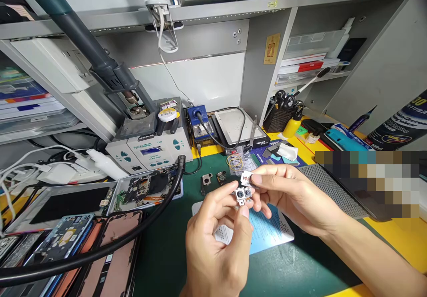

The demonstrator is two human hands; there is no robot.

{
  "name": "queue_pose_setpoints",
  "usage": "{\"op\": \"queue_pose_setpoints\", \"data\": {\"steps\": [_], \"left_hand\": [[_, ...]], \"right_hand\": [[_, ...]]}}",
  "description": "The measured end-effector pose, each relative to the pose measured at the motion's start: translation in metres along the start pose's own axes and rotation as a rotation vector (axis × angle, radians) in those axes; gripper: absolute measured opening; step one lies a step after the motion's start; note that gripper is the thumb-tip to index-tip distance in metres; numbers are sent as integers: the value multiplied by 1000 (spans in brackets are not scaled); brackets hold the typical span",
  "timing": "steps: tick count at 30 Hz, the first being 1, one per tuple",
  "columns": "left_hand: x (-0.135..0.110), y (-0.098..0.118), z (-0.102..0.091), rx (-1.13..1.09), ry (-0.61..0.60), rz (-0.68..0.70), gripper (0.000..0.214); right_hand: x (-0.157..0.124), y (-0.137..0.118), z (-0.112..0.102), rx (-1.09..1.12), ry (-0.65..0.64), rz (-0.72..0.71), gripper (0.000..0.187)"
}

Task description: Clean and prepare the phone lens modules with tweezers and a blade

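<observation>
My left hand (222, 239) pinches a small dual-lens phone camera module (243, 193) between thumb and fingers, its two lenses facing me. My right hand (283, 188) grips a small razor blade (246, 178) between thumb and index finger, just above the module. Whether the blade touches the module I cannot tell. Beneath both hands lies a blue and white printed card (271, 232) on the green mat (167, 261). Behind them, two more camera modules rest on the mat, a silver one (206, 180) and a darker one (221, 177).
A hot-air station (150, 148) stands at the back left, its black hose (110, 252) sweeping across the front left. Phone parts (113, 243) and a tray of circuit boards (143, 190) lie left. A perforated metal plate (328, 190) is at right, near a large can (400, 128).
</observation>
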State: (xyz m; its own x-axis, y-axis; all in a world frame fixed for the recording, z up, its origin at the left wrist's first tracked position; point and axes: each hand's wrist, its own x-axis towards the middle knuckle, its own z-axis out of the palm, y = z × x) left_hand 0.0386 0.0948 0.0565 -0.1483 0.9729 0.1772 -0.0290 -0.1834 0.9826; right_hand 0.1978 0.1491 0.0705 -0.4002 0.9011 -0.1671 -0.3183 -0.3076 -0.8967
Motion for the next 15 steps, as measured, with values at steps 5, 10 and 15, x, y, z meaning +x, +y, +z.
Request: {"op": "queue_pose_setpoints", "data": {"steps": [5, 10, 15], "left_hand": [[1, -1, 0, 10, -5, 1, 23], [1, -1, 0, 10, -1, -13, 22], [1, 0, 0, 0, -1, -29, 23]], "right_hand": [[0, 0, 2, 1, 4, -4, 22], [1, -1, 2, 2, -5, -7, 24], [1, -1, 0, -1, -6, -9, 22]]}}
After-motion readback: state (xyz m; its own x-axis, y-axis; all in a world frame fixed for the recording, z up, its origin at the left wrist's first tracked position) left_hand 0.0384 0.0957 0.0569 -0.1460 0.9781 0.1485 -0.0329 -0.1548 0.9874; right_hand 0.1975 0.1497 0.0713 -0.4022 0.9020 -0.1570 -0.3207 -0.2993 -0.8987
